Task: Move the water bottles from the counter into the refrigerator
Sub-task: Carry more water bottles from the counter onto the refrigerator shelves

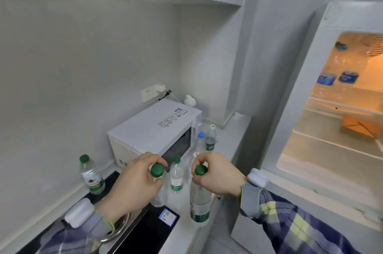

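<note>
While pinching caps, both hands knuckles-up.

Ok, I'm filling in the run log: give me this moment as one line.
left hand: grips green-capped bottle | right hand: grips second bottle | refrigerator: open | counter: more bottles left

Microwave top: printed sticker, lines too small to read | green-capped water bottles: green labels, wording blurred | black cooktop: blue-and-white tag, possibly a QR code | bottles in refrigerator: blue labels, illegible.
</note>
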### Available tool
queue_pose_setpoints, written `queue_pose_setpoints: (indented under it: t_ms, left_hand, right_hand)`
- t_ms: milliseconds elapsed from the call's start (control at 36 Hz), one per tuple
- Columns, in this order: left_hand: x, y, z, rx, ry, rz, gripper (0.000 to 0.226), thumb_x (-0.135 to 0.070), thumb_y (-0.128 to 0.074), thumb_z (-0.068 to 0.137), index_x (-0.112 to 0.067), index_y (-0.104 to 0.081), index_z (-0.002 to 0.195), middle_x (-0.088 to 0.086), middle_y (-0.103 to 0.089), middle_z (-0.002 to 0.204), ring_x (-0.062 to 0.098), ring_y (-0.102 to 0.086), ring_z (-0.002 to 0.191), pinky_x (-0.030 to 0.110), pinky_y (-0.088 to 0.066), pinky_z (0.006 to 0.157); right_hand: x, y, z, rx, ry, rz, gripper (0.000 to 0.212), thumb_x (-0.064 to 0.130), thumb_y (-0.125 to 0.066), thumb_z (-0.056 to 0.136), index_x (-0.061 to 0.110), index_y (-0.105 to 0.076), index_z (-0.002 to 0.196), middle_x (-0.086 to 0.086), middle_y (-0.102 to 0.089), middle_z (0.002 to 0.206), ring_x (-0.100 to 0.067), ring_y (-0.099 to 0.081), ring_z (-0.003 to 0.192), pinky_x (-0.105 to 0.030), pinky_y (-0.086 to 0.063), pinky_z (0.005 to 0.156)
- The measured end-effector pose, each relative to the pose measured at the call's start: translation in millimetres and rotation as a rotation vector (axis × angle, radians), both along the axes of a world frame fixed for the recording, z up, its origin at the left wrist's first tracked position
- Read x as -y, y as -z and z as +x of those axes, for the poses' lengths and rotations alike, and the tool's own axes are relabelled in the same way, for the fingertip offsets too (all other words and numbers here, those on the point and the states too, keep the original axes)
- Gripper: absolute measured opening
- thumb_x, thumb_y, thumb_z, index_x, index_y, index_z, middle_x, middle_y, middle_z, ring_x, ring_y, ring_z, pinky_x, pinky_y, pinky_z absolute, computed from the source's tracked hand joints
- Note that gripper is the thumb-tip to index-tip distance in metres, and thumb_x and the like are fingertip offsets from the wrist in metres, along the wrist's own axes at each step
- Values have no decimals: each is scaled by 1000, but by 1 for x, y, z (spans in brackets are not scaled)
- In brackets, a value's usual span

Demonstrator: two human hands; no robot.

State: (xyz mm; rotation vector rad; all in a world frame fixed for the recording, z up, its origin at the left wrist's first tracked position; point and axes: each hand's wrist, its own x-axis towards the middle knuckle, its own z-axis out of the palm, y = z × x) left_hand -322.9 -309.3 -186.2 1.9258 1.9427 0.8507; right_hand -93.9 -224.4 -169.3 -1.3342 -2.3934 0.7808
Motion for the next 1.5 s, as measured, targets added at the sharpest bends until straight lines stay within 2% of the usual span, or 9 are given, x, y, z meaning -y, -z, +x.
queue_pose_setpoints:
  t_ms: [83,167,306,417,556,695,917,1056,1500]
  left_hand:
    - [-16,-9,37,13,78,-12,35,-17,-72,76,-44,-66,97,-25,-62,100,3,-61,77,16,-42,69]
    - [-22,-20,61,44,122,-7,37,-13,-73,77,-43,-67,97,-25,-63,90,9,-64,71,17,-44,65]
    - [-48,-34,120,79,249,-14,35,-16,-72,81,-45,-67,101,-8,-67,69,8,-66,67,24,-52,66]
    - [-60,-45,156,120,320,-29,34,-18,-72,84,-46,-68,104,-9,-66,68,3,-64,59,25,-52,66]
    - [-85,-52,234,136,440,-5,37,-15,-73,83,-45,-69,103,-7,-67,69,7,-65,72,17,-47,67]
    - [-92,-57,280,126,526,11,35,-15,-74,83,-44,-68,102,-10,-66,68,7,-62,62,23,-52,66]
    - [-115,-59,361,150,618,35,37,-19,-78,81,-46,-68,105,-10,-64,69,8,-63,69,11,-42,61]
    - [-119,-62,397,195,641,41,35,-21,-77,84,-48,-68,105,-18,-66,72,5,-62,67,23,-45,65]
    - [-157,-82,477,207,896,86,37,-19,-78,84,-48,-67,104,-16,-67,73,8,-63,75,26,-46,67]
  right_hand:
    - [9,-11,45,-20,100,30,7,25,-70,76,28,-70,82,15,-64,73,-1,-57,58,-14,-45,59]
    - [15,-21,72,-51,156,31,7,27,-70,76,29,-70,84,14,-65,78,-5,-62,68,-19,-52,64]
    - [24,-35,145,-92,323,43,6,26,-70,77,29,-70,81,14,-68,78,1,-61,68,-13,-46,60]
    - [30,-44,184,-108,412,75,6,23,-71,77,27,-71,81,16,-67,80,5,-59,69,-9,-43,59]
    - [39,-51,254,-127,554,98,8,24,-73,76,30,-70,80,16,-64,81,3,-56,59,-8,-39,55]
    - [45,-60,298,-97,611,127,10,24,-73,76,32,-68,81,17,-62,78,5,-56,65,-8,-38,57]
    - [48,-68,381,-70,743,189,14,31,-74,73,35,-69,85,15,-66,84,-8,-59,66,-22,-51,63]
    - [54,-66,414,-78,798,217,13,32,-76,72,35,-70,84,15,-66,84,-10,-60,66,-22,-52,63]
    - [85,-88,455,-122,1022,330,13,30,-78,74,34,-70,84,16,-68,83,-8,-60,65,-22,-53,68]
